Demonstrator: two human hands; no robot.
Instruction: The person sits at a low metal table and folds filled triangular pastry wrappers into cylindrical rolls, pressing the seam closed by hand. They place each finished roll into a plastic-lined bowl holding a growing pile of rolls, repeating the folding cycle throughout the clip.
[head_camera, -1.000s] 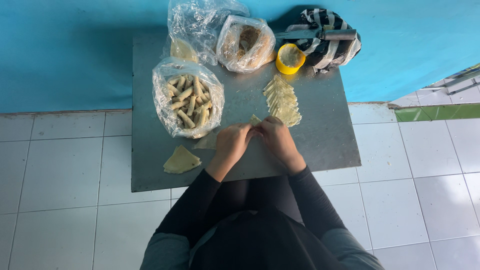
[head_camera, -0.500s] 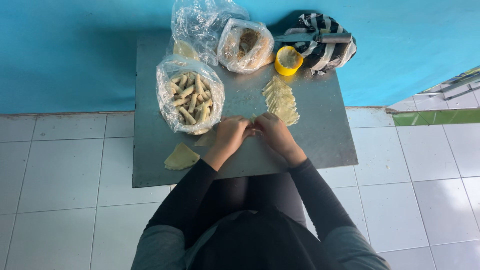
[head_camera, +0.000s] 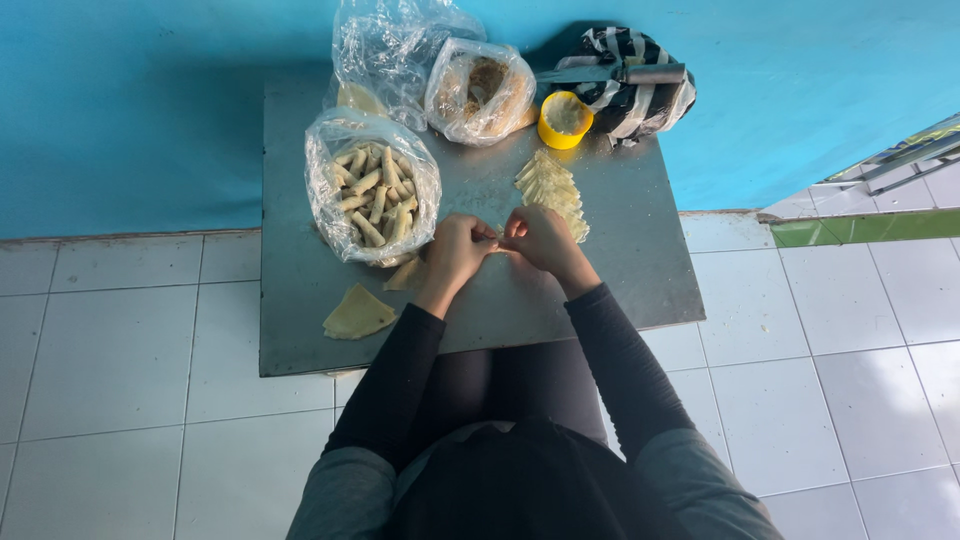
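Left hand (head_camera: 458, 248), right hand (head_camera: 538, 238) fingertip-to-fingertip

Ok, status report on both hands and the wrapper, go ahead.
Left hand and right hand together, pinching a small wrapper piece. Bag of rolls beside left hand. Wrapper stack just beyond the right.

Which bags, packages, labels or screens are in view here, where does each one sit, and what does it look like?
Clear plastic bag of rolls: left on the metal table, open-topped, full of pale finger-shaped rolls.
Crumpled clear bag: back edge, against the blue wall, nearly empty.
Clear bag of brownish filling: back centre, rounded.
Black-and-white striped bag: back right corner.
No labels, signs or screens in view.
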